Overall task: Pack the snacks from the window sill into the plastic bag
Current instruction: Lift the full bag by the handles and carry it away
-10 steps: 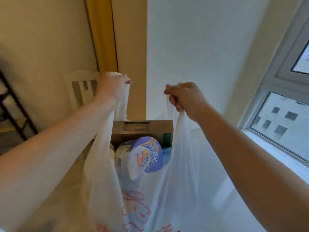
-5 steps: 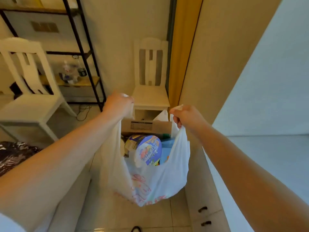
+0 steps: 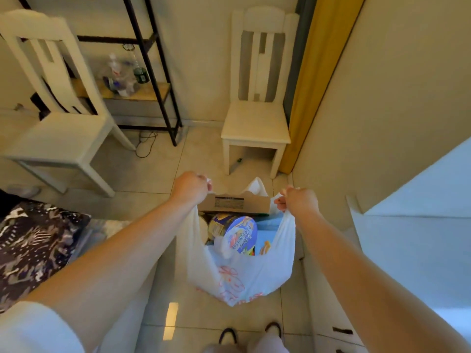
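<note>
Head view: a person holds a loaded plastic bag (image 3: pixel 244 276) above the tiled floor (image 3: pixel 153 174), the left hand (image 3: pixel 190 187) clenched on one handle and the right hand (image 3: pixel 299 201) clenched on the other, both equally near. The bag hangs straight below the fists, its mouth stretched between them, with a cardboard box (image 3: pixel 237 203) and a round blue-lidded snack tub (image 3: pixel 239 234) packed inside; packing looks finished

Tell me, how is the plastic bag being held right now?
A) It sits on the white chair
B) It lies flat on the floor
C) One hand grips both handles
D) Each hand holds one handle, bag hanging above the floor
D: the left hand and right hand each grip a handle, and the plastic bag hangs open between them above the tiled floor.
</note>
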Available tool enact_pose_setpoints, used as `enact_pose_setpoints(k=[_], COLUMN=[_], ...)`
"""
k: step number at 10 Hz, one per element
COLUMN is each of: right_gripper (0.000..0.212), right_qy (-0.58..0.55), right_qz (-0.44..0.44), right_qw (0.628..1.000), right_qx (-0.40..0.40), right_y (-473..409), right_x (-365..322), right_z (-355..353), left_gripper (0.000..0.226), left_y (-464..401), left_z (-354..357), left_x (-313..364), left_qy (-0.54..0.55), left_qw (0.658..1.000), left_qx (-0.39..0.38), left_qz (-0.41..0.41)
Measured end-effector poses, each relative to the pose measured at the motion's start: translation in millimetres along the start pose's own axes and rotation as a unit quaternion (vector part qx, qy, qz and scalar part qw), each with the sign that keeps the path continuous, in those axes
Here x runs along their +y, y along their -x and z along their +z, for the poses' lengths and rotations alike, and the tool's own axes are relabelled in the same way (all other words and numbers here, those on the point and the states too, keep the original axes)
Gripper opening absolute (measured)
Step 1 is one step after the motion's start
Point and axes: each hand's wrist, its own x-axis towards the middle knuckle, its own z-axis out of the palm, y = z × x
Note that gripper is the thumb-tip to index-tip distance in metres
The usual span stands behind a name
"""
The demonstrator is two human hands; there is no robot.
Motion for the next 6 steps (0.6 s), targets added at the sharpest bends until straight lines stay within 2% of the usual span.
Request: enact_pose_setpoints(k=[1, 2, 3, 4, 6], right_gripper=[0.021, 0.025, 0.026, 0.019, 0.024], right_qy=[0.036, 0.042, 0.095, 0.076, 0.064], right_qz=[0.057, 0.072, 0.064, 0.073, 0.046], right_qw=[0.998, 0.997, 0.993, 0.993, 0.992], right_qx=[-0.004, 0.003, -0.021, -0.046, -0.102], right_y=[-35, -59, -94, -127, -183], right_x=[-10, -21, -40, -64, -116], right_z=[13, 21, 27, 27, 33], left_gripper=[0.027, 0.026, 0.028, 0.032, 0.031], left_y=[-26, -52, -85, -115, -168], left_z=[13, 25, 33, 36, 45], left_x=[5, 15, 30, 58, 97], left_qy=[-0.042, -0.039, -0.119, -0.239, -0.347], left_qw=[0.999, 0.998, 0.992, 0.969, 0.934], left_qx=[0.027, 0.039, 0.032, 0.042, 0.057], left_qz=[-0.009, -0.012, -0.005, 0.038, 0.067])
